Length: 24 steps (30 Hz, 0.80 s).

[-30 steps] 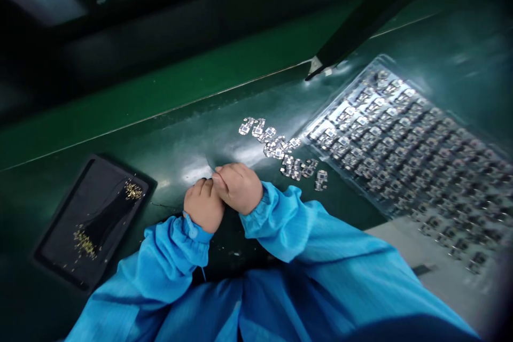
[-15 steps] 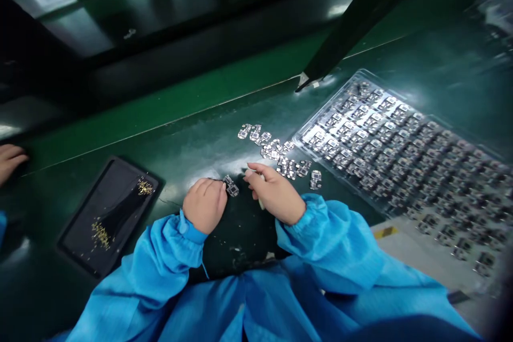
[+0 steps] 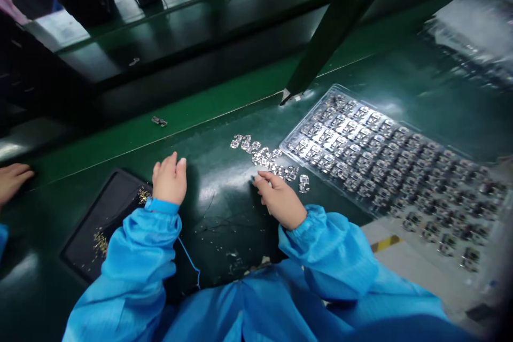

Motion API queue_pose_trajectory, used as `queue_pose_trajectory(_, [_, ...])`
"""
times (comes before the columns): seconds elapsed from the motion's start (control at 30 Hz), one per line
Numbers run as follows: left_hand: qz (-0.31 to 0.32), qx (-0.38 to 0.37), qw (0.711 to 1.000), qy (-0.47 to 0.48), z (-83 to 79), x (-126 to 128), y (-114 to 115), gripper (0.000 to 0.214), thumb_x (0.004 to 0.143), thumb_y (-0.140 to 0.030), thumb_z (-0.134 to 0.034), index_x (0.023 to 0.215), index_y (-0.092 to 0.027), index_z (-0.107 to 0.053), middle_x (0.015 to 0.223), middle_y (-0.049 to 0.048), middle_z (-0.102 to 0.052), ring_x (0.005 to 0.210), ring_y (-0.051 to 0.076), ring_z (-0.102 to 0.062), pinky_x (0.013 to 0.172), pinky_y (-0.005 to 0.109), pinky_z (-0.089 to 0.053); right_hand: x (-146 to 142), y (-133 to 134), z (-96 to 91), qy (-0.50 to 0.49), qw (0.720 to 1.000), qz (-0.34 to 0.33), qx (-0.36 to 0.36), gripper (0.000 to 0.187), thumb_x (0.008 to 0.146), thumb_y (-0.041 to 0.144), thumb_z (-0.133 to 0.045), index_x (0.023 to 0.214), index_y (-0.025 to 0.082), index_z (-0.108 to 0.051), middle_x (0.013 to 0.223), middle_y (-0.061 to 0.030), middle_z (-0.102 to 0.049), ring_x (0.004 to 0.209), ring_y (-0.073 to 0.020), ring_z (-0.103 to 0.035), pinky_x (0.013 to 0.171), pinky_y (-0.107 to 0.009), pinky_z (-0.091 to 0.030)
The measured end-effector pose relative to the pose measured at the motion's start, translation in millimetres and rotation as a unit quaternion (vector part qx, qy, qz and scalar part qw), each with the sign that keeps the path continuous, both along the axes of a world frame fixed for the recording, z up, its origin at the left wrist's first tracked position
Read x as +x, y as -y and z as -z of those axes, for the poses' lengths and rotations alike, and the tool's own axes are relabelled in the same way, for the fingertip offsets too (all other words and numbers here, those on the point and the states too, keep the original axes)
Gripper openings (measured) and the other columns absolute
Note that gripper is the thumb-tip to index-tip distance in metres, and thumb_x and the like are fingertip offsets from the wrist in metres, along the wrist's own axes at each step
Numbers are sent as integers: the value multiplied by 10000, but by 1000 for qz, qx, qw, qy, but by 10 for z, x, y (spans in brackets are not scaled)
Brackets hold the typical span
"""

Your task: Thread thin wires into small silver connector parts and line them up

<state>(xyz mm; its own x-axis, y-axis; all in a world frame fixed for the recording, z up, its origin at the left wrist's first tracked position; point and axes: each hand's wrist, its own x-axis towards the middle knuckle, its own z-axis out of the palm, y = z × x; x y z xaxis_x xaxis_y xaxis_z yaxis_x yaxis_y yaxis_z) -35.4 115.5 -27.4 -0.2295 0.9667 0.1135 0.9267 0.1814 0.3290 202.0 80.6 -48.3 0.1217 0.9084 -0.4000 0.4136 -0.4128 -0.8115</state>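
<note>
My left hand (image 3: 169, 180) is raised over the right edge of a black tray (image 3: 82, 227), fingers stretched forward and nothing seen in them. Beyond its fingertips, a small circuit board (image 3: 159, 121) appears against the green strip behind the work surface; whether it lies there or is in the air I cannot tell. My right hand (image 3: 281, 200) is closed around a slim pale tool (image 3: 270, 184), mostly hidden by the fingers. Just past this hand lies a loose group of small circuit boards (image 3: 262, 157), with a single board (image 3: 304, 183) to its right.
A clear plastic tray (image 3: 289, 145) with rows of boards covers the right side. The black tray holds tiny gold-coloured pieces (image 3: 100, 243). A dark post (image 3: 316, 48) stands behind. Another person's hand (image 3: 14, 181) rests at far left. Clear sheets or trays (image 3: 475, 26) lie back right.
My left hand has moved left, from beside my right hand to the black tray, and let go of a circuit board, now farther back. My right hand keeps its grip. The view has shifted slightly.
</note>
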Motion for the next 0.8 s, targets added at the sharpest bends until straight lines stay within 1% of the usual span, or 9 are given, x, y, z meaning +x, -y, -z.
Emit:
queue_pose_trajectory(0.07, [42,-21,999,-17,95,-30,203,463,825,-380,-277,1094,-90,-516,1079,139,-576,1026,230,-499,965,417,-304,-35,-33,-27,17,1000,-23,-9,443,737,484,-415,1041,201,-569,874,-52,-652,763,-180,-599,658,-322,-466])
queue_pose_trajectory(0.17, [106,-28,993,-43,160,-66,514,475,840,-404,-253,1065,-96,-537,1026,127,-602,979,215,-523,956,400,-321,-60,-77,-68,57,997,-52,16,397,753,446,-413,1028,211,-577,1019,-53,-628,934,-188,-570,797,-333,-438])
queue_pose_trajectory(0.23, [139,-45,988,-58,185,-86,688,480,846,-419,-249,1068,-106,-538,1015,117,-607,966,211,-526,951,398,-327,-33,-94,-86,94,993,-67,29,363,763,420,-412,1003,213,-589,1042,-47,-624,973,-185,-558,839,-325,-420])
queue_pose_trajectory(0.3, [158,-74,982,-77,216,-90,835,479,845,-430,-259,1075,-119,-542,1026,114,-603,974,223,-519,940,414,-332,31,-104,-97,137,987,-78,38,342,777,403,-403,987,212,-594,1011,-47,-637,950,-185,-570,819,-316,-429])
queue_pose_trajectory(0.37, [161,-100,977,-103,247,-62,961,466,836,-438,-284,1080,-142,-549,1050,111,-592,1010,254,-494,920,437,-342,115,-117,-101,191,975,-96,59,325,795,390,-383,958,212,-602,958,-54,-652,895,-191,-588,764,-313,-446])
queue_pose_trajectory(0.47, [150,-123,970,-145,276,36,1105,432,811,-444,-351,1085,-183,-559,1073,102,-579,1064,311,-440,880,457,-367,226,-174,-85,286,939,-154,113,315,818,350,-356,907,196,-615,868,-79,-660,824,-212,-593,707,-328,-446])
queue_pose_trajectory(0.6, [148,-116,967,-172,286,158,1206,406,788,-424,-413,1082,-193,-568,1079,106,-570,1066,346,-423,859,468,-379,254,-312,-44,367,889,-195,191,302,817,285,-375,947,139,-605,917,-120,-642,879,-239,-567,761,-356,-425])
queue_pose_trajectory(0.7, [145,-84,970,-175,281,172,1259,395,791,-400,-418,1077,-175,-572,1070,119,-570,1060,353,-423,846,470,-384,207,-364,-49,385,874,-210,208,292,810,277,-395,956,133,-604,927,-120,-638,886,-243,-564,764,-359,-426])
queue_pose_trajectory(0.8, [154,-60,972,-170,255,158,1334,362,800,-361,-412,1059,-173,-582,1046,118,-579,1053,345,-430,831,461,-393,180,-288,-67,381,871,-239,197,288,813,287,-393,940,148,-612,889,-108,-647,857,-235,-574,748,-357,-433])
